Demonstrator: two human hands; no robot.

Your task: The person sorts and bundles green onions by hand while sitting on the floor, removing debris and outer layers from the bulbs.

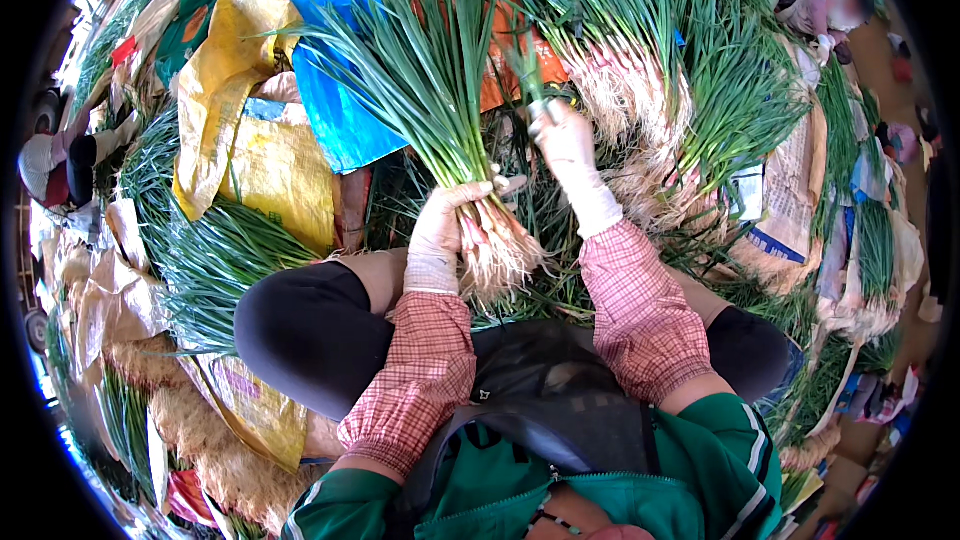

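Observation:
A thick bunch of green onions point(440, 90) fans upward from my left hand point(445, 220), which is closed round the pale stalks just above the roots. Its white roots point(495, 265) hang below the hand, over my lap. Just right of the bunch, my right hand point(567, 145) is closed on a small tuft of green onion leaves point(526, 70), smeared by motion. Both hands wear whitish gloves, and red checked sleeves cover the forearms. The fingertips of the right hand are partly blurred.
Large heaps of green onions point(620, 20) with roots toward me lie ahead and right. Blue sheeting point(345, 110), orange sheeting point(510, 70) and a yellow woven sack point(280, 175) lie ahead and left. My bent knees flank the loose leaves. Other people point(70, 160) sit at the edges.

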